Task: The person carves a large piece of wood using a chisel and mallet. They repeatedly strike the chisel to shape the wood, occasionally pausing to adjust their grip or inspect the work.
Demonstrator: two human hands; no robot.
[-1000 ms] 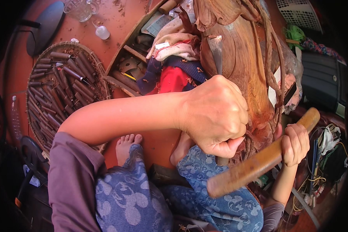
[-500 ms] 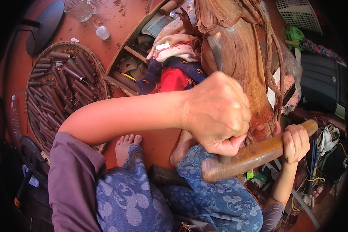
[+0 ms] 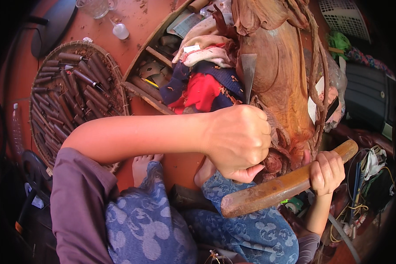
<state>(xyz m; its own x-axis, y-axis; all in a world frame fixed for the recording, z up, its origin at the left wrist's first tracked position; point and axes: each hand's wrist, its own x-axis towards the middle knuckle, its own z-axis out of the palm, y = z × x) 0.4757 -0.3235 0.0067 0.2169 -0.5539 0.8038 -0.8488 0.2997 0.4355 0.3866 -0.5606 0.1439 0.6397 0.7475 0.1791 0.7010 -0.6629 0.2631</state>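
My left hand [image 3: 242,138] is a closed fist around a chisel. Its flat metal blade [image 3: 249,72] sticks out beyond the knuckles and lies over the left edge of a carved reddish-brown wood piece [image 3: 279,75]. The fist hides the chisel's handle. My right hand [image 3: 328,173] is wrapped round a worn wooden mallet [image 3: 268,194], held at a slant over my right knee, with its thick end just below the left fist. Whether the blade's tip touches the wood, I cannot tell.
A round woven basket [image 3: 122,90] full of wooden-handled tools stands at left. Beside the carving, a wooden tray [image 3: 136,55] holds scraps, and cloths [image 3: 202,90] lie there. A small white bottle [image 3: 120,31] and a glass mug [image 3: 92,8] stand on the floor. Cords [image 3: 361,207] hang at right.
My left fist has moved a little left and down with the chisel. The mallet's thick end has dropped down and left, away from the chisel's handle, which showed before. The view has shifted slightly.
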